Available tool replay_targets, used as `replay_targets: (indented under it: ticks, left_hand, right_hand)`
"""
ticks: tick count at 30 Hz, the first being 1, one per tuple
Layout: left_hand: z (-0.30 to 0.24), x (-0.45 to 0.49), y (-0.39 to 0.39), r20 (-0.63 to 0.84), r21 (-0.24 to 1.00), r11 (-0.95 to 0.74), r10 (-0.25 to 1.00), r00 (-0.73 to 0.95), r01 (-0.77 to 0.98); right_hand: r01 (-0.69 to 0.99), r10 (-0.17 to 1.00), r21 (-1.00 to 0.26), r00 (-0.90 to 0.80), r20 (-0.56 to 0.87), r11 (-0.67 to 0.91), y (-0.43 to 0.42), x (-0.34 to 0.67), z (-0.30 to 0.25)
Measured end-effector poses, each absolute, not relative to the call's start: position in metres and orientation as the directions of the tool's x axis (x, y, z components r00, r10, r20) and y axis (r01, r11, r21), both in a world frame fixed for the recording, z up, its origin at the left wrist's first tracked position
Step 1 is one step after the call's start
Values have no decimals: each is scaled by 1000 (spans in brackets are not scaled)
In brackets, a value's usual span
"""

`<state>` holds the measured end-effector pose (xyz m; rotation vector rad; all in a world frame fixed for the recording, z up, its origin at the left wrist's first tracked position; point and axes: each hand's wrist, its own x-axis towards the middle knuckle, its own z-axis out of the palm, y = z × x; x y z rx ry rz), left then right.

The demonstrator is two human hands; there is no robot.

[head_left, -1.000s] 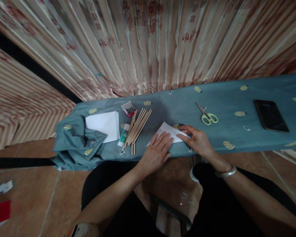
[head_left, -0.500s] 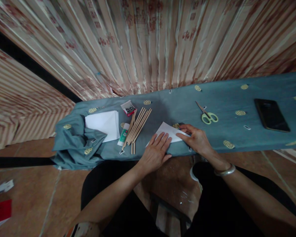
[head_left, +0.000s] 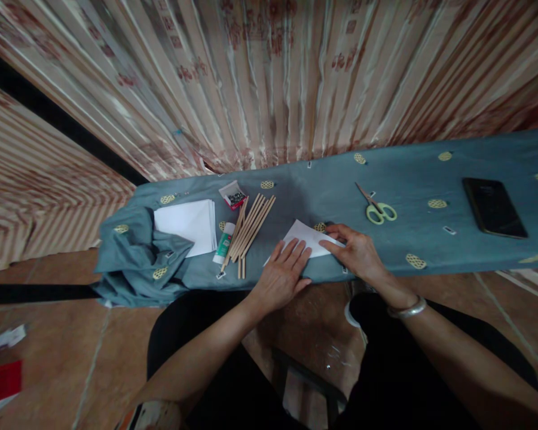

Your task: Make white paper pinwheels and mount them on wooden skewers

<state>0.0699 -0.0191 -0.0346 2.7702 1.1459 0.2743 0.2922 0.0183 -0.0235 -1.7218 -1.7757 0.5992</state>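
Observation:
A white sheet of paper [head_left: 305, 233], folded into a triangle, lies near the front edge of the cloth-covered table [head_left: 412, 197]. My left hand [head_left: 281, 278] rests flat on its left part, fingers stretched out. At the paper's right corner, my right hand [head_left: 356, 251] pinches it between thumb and fingers. To the left lie a bundle of thin wooden sticks [head_left: 254, 227] and a glue stick [head_left: 224, 243] with a green label. Scissors [head_left: 376, 207] with light green handles lie beyond my right hand.
A stack of white paper [head_left: 188, 224] sits at the left beside bunched cloth. Behind the sticks stands a small open box [head_left: 233, 194] of metal pieces. A dark phone [head_left: 494, 207] lies far right. A pleated curtain [head_left: 269, 83] hangs along the table's back edge.

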Motion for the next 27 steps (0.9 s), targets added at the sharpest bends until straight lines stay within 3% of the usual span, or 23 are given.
replay_targets:
  ticks: [6, 13, 22, 27]
  left_hand:
    - [-36, 70, -19, 112, 182, -706, 707, 699, 685]
    - [-36, 70, -19, 105, 170, -708, 705, 702, 686]
    - [-39, 71, -20, 97, 150, -711, 702, 705, 687]
    - [-36, 72, -20, 75, 138, -713, 699, 711, 687]
  right_hand:
    - [764, 982, -630, -22, 189, 139, 17, 293, -30]
    - [837, 910, -425, -188, 370, 346, 14, 293, -33]
    - [806, 860, -389, -265, 435, 446, 3, 283, -32]
    - [834, 869, -359, -252, 425, 418, -3, 277, -32]
